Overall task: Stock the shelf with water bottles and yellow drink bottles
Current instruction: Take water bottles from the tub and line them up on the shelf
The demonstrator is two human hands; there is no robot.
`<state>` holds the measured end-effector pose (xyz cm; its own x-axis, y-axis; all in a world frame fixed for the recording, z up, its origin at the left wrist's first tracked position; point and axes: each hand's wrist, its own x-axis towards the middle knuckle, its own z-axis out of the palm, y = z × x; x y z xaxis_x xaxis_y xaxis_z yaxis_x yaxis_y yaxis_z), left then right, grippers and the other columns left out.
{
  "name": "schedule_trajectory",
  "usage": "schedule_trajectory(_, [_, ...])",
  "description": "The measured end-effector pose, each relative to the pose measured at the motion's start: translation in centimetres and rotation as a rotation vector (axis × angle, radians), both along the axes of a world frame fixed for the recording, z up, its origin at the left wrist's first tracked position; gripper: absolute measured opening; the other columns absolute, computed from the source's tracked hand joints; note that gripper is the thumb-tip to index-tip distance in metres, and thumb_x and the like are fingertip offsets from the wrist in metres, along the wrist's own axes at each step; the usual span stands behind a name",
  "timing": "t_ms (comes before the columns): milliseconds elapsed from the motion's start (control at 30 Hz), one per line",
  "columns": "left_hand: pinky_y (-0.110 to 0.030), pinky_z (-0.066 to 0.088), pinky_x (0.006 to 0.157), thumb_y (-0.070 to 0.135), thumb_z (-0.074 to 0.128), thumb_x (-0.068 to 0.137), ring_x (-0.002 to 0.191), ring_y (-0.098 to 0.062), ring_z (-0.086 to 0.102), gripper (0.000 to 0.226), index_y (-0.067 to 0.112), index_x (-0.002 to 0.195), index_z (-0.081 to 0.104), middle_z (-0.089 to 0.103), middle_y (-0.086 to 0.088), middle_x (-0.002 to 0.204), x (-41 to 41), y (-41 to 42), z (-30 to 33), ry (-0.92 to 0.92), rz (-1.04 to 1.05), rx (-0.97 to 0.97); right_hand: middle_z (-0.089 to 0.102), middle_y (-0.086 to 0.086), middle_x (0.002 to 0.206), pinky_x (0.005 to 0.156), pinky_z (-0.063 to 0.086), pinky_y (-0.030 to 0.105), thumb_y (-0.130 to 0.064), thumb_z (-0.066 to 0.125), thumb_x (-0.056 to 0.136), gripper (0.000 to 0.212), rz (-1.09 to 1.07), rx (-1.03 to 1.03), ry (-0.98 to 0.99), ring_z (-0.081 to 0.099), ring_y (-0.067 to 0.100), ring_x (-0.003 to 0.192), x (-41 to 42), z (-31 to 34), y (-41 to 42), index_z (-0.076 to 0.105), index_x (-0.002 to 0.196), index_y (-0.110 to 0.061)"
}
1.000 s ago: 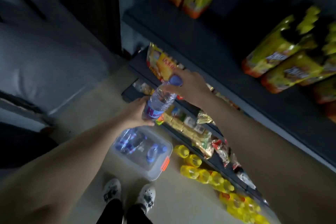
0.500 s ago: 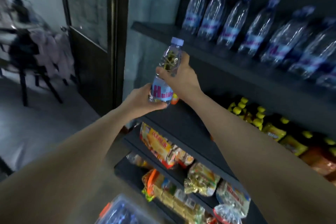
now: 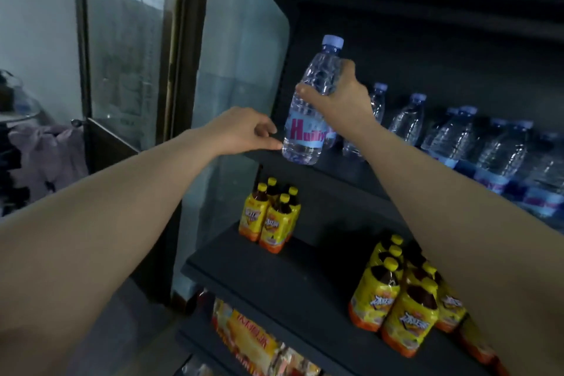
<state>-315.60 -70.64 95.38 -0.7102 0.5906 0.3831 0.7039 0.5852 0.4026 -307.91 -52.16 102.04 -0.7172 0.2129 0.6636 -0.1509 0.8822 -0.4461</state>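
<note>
Right hand (image 3: pixel 341 101) is gripping bottle (image 3: pixel 311 107) upright at shelf (image 3: pixel 351 175) edge, left of bottle row (image 3: pixel 457 134). Left hand (image 3: pixel 244 131) is hanging relaxed, holding nothing, fingertips near bottle base.

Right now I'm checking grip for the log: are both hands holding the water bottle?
No: only the right hand grips the water bottle; the left hand is beside its base with relaxed fingers, holding nothing.
</note>
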Motion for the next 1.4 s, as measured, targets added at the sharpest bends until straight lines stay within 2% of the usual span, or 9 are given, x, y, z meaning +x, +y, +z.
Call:
schedule_trajectory(267, [-0.035,0.050,0.096,0.044,0.065,0.092,0.109,-0.021,0.063,0.044,0.018,0.127,0.063,0.068,-0.002,0.121,-14.0,0.9,1.9,0.110,0.028,-0.092,0.062,0.004,0.113,0.082,0.056,0.042,-0.061,0.072,0.077,0.085,-0.253,-0.069,-0.042,0.064,0.027,0.097,-7.9,0.9,1.7,0.033,0.139,-0.018])
schedule_trajectory(533, [-0.030,0.047,0.098,0.047,0.069,0.088,0.115,-0.021,0.061,0.054,0.022,0.135,0.057,0.065,-0.001,0.129,-22.8,5.1,0.0,0.019,-0.146,-0.114,0.064,0.005,0.108,0.079,0.056,0.040,-0.060,0.074,0.077,0.082,-0.378,-0.096,-0.062,0.064,0.027,0.093,-15.0,-2.3,1.6,0.034,0.134,-0.017])
schedule_trajectory(700, [-0.029,0.046,0.100,0.032,0.069,0.086,0.114,-0.016,0.060,0.050,0.024,0.134,0.056,0.063,0.001,0.128,-24.4,6.1,-0.4,-0.148,-0.329,-0.121,0.066,0.009,0.103,0.076,0.057,0.045,-0.074,0.063,0.076,0.094,-0.438,-0.051,-0.084,0.066,0.030,0.088,-18.4,-2.8,0.9,0.026,0.142,-0.018])
schedule_trajectory(867, [-0.028,0.047,0.099,0.046,0.078,0.078,0.108,-0.007,0.060,0.058,0.036,0.128,0.050,0.061,0.012,0.123,-23.3,7.5,-0.3,-0.308,-0.541,-0.048,0.061,0.003,0.083,0.070,0.052,0.040,-0.068,0.023,0.097,0.069,-0.466,-0.088,-0.049,0.064,0.027,0.080,-18.6,-2.5,2.3,0.037,0.139,-0.016])
schedule_trajectory(967, [-0.030,0.048,0.102,0.064,0.081,0.064,0.108,-0.003,0.062,0.088,0.032,0.138,0.047,0.061,0.014,0.128,-22.7,8.8,-0.4,-0.333,-0.559,0.017,0.056,-0.005,0.072,0.066,0.048,0.037,-0.058,0.022,0.102,0.051,-0.454,-0.076,0.051,0.059,0.023,0.070,-18.2,-2.5,3.6,0.050,0.117,-0.018])
schedule_trajectory(1067, [-0.023,0.045,0.098,0.059,0.082,0.066,0.115,-0.005,0.058,0.088,0.030,0.141,0.045,0.059,0.015,0.133,-22.0,9.8,-0.6,-0.309,-0.549,0.093,0.053,-0.006,0.068,0.060,0.043,0.033,-0.054,0.025,0.104,0.042,-0.442,-0.089,0.080,0.054,0.017,0.063,-17.9,-2.8,4.7,0.051,0.105,-0.021])
schedule_trajectory(1167, [-0.020,0.041,0.094,0.049,0.081,0.074,0.115,-0.004,0.056,0.076,0.032,0.139,0.044,0.056,0.017,0.129,-21.7,9.6,-0.9,-0.279,-0.563,0.150,0.063,0.005,0.096,0.066,0.044,0.033,-0.031,0.043,0.104,0.024,-0.546,0.032,0.171,0.062,0.024,0.082,-17.9,-3.4,6.4,0.051,0.120,-0.015])
schedule_trajectory(1267, [-0.019,0.039,0.091,0.052,0.081,0.073,0.109,-0.001,0.053,0.079,0.032,0.140,0.043,0.055,0.016,0.130,-22.5,9.0,-1.3,-0.249,-0.521,0.185,0.048,0.015,0.136,0.081,0.054,0.043,-0.028,0.064,0.094,0.063,-0.664,0.051,0.014,0.057,0.034,0.110,-18.2,-3.6,7.8,0.031,0.145,-0.013])
schedule_trajectory(1400, [-0.020,0.038,0.088,0.052,0.080,0.074,0.104,-0.002,0.053,0.078,0.028,0.140,0.044,0.058,0.011,0.132,-23.6,8.3,-1.4,-0.219,-0.437,0.205,0.053,0.016,0.135,0.078,0.053,0.040,-0.040,0.073,0.087,0.087,-0.703,-0.123,-0.118,0.061,0.036,0.110,-19.2,-4.1,8.7,0.019,0.149,-0.012])
